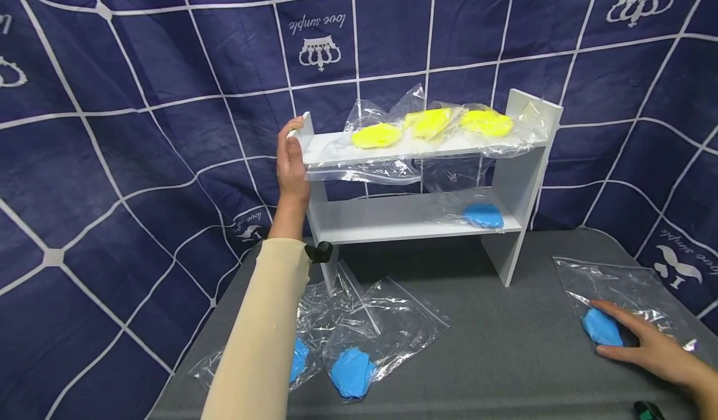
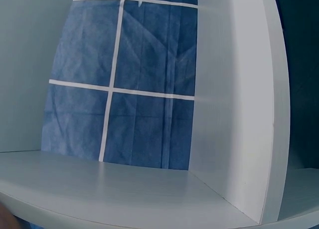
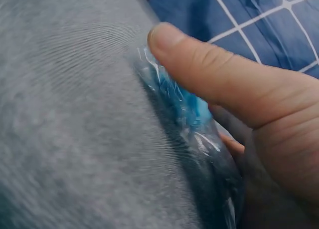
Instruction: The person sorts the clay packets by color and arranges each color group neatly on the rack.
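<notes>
My left hand [image 1: 291, 161] grips the top of the left side panel of a white two-tier shelf [image 1: 392, 220]. In the left wrist view the shelf's boards [image 2: 234, 104] fill much of the picture, with only a sliver of hand at the lower left. At the right of the table, my right hand [image 1: 650, 345] holds a blue lump in a clear zip bag [image 1: 601, 328] between thumb and fingers. The right wrist view shows the thumb [image 3: 204, 64] along one side of this bagged lump [image 3: 184, 104], low over the grey cloth; the other fingers are mostly hidden.
Bagged yellow lumps [image 1: 376, 136] lie along the top board, their plastic hanging over its front. One bagged blue lump [image 1: 483, 215] sits at the lower board's right end. Two more, one blue lump [image 1: 352, 373] in front, lie on the grey table [image 1: 477, 345]. Blue checked cloth [image 1: 224, 52] hangs behind.
</notes>
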A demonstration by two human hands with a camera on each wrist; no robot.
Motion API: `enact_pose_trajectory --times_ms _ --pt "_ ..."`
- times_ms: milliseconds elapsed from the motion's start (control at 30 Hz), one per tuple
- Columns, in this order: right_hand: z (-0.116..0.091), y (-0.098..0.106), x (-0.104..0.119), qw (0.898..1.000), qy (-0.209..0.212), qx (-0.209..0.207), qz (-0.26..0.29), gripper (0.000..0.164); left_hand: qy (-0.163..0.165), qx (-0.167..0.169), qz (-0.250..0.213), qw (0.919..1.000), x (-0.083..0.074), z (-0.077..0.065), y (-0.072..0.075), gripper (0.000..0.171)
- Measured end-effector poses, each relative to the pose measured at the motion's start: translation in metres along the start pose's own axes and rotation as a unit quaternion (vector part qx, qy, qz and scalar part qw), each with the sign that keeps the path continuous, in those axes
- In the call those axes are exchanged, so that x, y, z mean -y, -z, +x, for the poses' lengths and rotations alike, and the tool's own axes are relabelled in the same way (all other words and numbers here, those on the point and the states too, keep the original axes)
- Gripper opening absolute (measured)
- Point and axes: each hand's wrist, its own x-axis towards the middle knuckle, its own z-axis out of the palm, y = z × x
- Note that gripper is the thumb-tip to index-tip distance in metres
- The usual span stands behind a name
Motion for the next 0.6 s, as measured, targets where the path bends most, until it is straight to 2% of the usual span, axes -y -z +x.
enact_pose_trajectory --times_ms 67,233,433,600 --pt "0.0000 -0.0021 -0.0013 1.000 0.006 -0.012 -0.013 0.086 0.002 0.000 0.001 1.0000 -0.0011 -0.0004 -0.0006 0.030" --pt "-0.0015 -0.0044 -0.0041 0.999 -0.024 -0.016 -0.042 0.086 0.008 -0.002 0.013 0.9999 -0.0024 -0.0003 -0.0026 0.031" --pt "0.0004 -0.0050 -0.0034 0.998 -0.041 -0.019 -0.045 0.081 0.012 -0.002 0.017 0.9998 -0.0008 0.0002 -0.0031 0.031" --pt "0.0062 -0.0039 0.0024 0.997 -0.038 -0.034 -0.057 0.079 0.005 -0.002 0.007 1.0000 -0.0008 0.0002 -0.0021 0.031"
